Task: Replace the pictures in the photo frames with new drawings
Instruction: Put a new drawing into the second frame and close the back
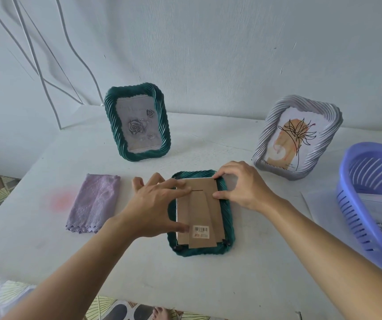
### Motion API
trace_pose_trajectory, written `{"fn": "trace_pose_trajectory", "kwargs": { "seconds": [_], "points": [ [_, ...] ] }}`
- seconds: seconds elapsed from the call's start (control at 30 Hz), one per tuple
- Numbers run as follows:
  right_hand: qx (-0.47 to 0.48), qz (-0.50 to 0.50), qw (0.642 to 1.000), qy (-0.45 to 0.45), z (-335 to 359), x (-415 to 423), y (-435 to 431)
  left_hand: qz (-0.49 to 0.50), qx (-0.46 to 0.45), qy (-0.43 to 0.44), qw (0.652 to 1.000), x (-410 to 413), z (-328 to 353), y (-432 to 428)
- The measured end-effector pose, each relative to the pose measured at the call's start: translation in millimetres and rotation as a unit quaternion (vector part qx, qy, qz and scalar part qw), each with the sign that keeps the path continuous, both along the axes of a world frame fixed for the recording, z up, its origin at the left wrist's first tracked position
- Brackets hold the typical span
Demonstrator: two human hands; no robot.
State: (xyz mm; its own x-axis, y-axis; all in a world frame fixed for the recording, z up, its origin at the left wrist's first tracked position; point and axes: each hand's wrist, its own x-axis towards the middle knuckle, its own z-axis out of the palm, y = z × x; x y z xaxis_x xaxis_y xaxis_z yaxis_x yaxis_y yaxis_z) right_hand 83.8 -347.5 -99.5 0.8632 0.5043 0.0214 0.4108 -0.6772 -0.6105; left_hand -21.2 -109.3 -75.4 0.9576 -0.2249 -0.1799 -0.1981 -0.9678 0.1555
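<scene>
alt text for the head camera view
Left hand and right hand touch the cardboard backing of a face-down green frame on a table. Behind stand a green rose frame and a grey frame; purple cloth left, blue basket right.
</scene>
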Motion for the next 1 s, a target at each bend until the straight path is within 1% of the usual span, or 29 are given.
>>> {"fn": "trace_pose_trajectory", "kwargs": {
  "seconds": [0.07,0.23,0.33,0.43,0.5,0.57,0.63,0.7,0.8,1.0],
  "points": [
    [0.007,-0.01,1.0,-0.003,-2.3,-2.5,0.6,0.002,0.003,0.003,1.0,-1.5,-0.2,-0.6],
    [-0.03,-0.006,0.999,-0.021,-1.0,-8.9,8.7,0.006,-0.004,0.005,1.0,-3.2,-3.9,0.2],
    [-0.056,0.008,0.998,-0.025,1.8,-12.0,13.7,0.017,-0.049,0.019,0.998,-4.4,-9.5,3.4],
    [-0.072,0.012,0.997,-0.004,2.1,-11.3,15.6,0.024,-0.101,0.037,0.994,-5.0,-9.6,11.4],
    [-0.076,0.01,0.997,0.006,1.8,-11.4,16.1,0.04,-0.149,0.014,0.988,-2.2,-8.2,16.8],
    [-0.075,0.002,0.997,0.009,0.7,-13.8,16.9,0.074,-0.178,-0.045,0.98,5.2,-10.5,19.6],
    [-0.071,-0.01,0.997,0.006,-1.0,-18.0,18.0,0.113,-0.173,-0.099,0.973,14.8,-14.8,18.5],
    [-0.074,-0.018,0.997,-0.005,-3.4,-23.4,18.7,0.131,-0.15,-0.122,0.972,22.2,-19.5,15.1],
    [-0.067,-0.023,0.997,-0.018,-6.9,-29.4,17.7,0.128,-0.114,-0.118,0.978,27.6,-24.4,11.4],
    [-0.062,-0.03,0.997,-0.034,-9.7,-35.0,18.2,0.139,-0.136,-0.105,0.975,32.7,-27.4,15.3]
  ]
}}
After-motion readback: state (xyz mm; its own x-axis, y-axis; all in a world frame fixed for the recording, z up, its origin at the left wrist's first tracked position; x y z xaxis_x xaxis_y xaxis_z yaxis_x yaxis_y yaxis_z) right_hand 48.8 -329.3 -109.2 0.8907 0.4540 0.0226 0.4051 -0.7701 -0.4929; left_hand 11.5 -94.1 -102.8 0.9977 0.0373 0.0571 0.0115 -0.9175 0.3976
